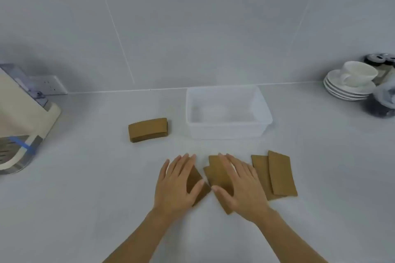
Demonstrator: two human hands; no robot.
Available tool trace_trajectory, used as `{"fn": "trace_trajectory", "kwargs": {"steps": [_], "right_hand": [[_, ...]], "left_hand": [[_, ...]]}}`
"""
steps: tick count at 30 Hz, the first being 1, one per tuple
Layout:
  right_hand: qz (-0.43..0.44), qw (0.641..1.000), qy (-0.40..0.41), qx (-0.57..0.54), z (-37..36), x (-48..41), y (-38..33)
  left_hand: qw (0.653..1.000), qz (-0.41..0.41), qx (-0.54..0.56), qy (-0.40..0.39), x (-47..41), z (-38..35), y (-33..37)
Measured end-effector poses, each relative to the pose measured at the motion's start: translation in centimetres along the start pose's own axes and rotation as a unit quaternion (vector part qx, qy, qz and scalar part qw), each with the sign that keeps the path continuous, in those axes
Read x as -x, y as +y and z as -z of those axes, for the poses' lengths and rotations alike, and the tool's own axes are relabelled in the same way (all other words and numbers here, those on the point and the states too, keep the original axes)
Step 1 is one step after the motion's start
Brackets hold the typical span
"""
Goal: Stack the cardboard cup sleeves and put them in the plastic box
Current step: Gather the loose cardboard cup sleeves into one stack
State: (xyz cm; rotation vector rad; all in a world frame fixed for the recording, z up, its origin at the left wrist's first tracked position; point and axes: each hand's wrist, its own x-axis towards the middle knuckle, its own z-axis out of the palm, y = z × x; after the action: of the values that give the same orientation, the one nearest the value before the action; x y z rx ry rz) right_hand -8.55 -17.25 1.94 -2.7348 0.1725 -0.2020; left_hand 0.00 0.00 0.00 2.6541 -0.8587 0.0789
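Brown flat cardboard cup sleeves lie on the white counter. A neat stack of sleeves [148,129] sits left of the translucent plastic box [265,113], which holds nothing I can see. My left hand [178,183] lies flat, fingers spread, on one loose sleeve [195,179]. My right hand [241,183] presses flat on two overlapping sleeves [218,173] beside it. Two more overlapping sleeves [277,174] lie untouched to the right of my right hand.
A cream appliance [19,117] stands at the left edge by a wall socket [50,85]. Stacked white saucers with a cup [352,82] and a dark jar [382,100] sit at the far right. The tiled wall runs behind the box.
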Motion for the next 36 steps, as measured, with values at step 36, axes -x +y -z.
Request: {"fn": "trace_trajectory", "kwargs": {"steps": [36], "right_hand": [[-0.163, 0.975, -0.140, -0.054, 3.2, -1.5, -1.6]], "left_hand": [[0.913, 0.182, 0.350, -0.109, -1.5, 3.2, 2.0]]}}
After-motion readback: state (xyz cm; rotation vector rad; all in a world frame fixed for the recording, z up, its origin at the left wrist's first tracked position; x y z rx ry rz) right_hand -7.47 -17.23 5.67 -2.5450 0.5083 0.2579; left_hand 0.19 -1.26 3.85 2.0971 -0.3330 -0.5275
